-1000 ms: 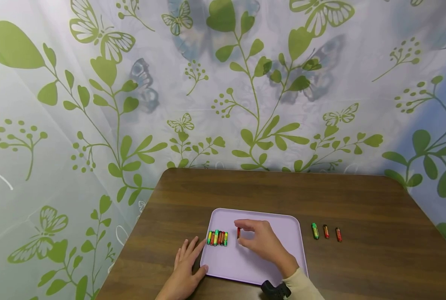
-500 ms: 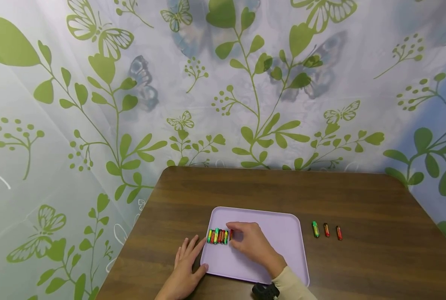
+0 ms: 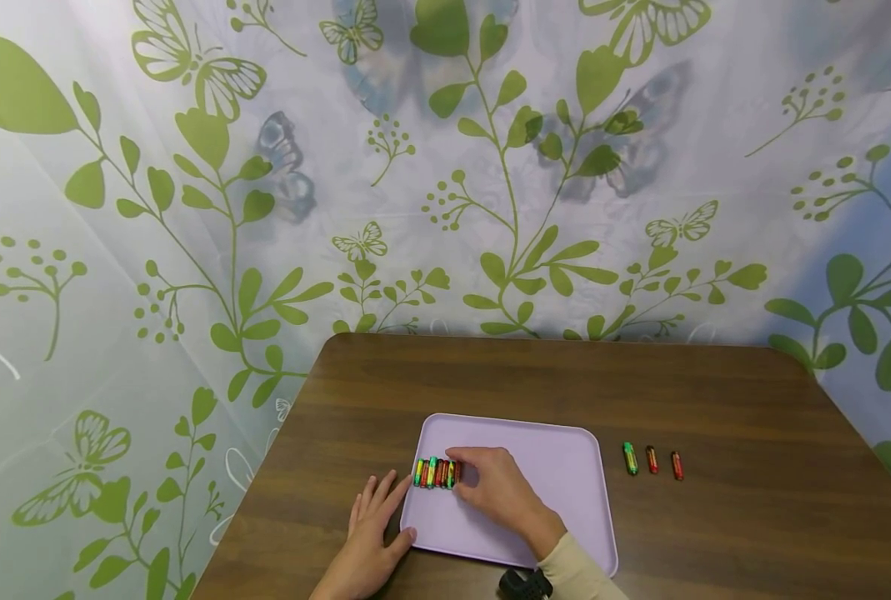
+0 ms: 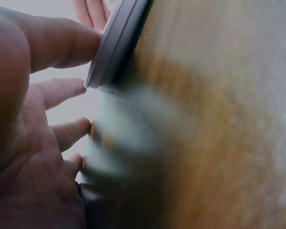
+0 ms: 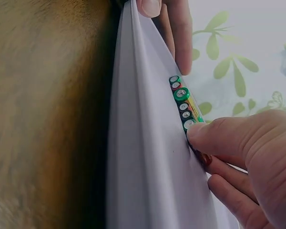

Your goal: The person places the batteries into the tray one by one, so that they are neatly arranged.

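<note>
A row of small red, green and yellow batteries [image 3: 433, 473] lies side by side near the left edge of a pale purple tray [image 3: 558, 475]. At the row's right end my right hand [image 3: 503, 493] pinches a red battery [image 5: 204, 158] between thumb and fingers, up against its neighbours. The hand partly covers it. My left hand [image 3: 368, 537] rests at the tray's left edge, fingers extended on the table. Its thumb [image 4: 69, 43] touches the tray's rim [image 4: 105, 52] in the left wrist view.
To the right of the tray, on the brown wooden table [image 3: 745, 400], lie a green-and-yellow battery [image 3: 630, 459] and two red batteries [image 3: 652, 460], standing apart from each other. A curtain [image 3: 445, 183] with leaves and butterflies hangs behind the table.
My right hand has moved left over the tray with the red battery, bringing it from apart to the right end of the row. The left hand has stayed at the tray's edge.
</note>
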A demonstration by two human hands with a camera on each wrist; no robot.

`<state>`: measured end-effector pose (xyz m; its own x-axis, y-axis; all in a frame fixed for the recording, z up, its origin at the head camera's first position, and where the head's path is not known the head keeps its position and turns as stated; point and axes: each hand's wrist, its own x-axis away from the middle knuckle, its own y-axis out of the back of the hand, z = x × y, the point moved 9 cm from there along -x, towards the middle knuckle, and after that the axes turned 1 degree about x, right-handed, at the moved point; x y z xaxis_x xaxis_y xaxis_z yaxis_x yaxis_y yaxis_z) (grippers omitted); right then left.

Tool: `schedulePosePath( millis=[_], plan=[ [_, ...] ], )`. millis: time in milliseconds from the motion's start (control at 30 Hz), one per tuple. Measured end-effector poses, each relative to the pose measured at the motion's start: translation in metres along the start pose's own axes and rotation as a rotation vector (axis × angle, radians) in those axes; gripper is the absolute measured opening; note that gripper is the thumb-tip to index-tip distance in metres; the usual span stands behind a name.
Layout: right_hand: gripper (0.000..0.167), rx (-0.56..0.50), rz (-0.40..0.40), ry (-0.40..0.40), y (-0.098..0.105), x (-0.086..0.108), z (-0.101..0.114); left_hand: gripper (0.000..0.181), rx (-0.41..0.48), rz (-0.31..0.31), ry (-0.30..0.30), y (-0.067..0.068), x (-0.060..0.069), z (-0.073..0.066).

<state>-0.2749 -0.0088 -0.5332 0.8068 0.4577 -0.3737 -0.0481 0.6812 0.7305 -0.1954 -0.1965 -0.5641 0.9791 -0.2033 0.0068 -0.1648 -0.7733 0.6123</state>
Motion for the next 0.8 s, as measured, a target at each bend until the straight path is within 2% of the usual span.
schedulePosePath(
  millis=[433,800],
  plan=[
    [0.049,-0.039,0.032,-0.038,0.01,0.007,-0.011,0.071,0.016,0.001,-0.001,-0.002,0.001,0.0],
    [0.053,-0.14,0.103,-0.14,0.039,0.018,-0.043,0.072,0.015,0.004,0.001,-0.002,0.0,0.0]
  ],
)
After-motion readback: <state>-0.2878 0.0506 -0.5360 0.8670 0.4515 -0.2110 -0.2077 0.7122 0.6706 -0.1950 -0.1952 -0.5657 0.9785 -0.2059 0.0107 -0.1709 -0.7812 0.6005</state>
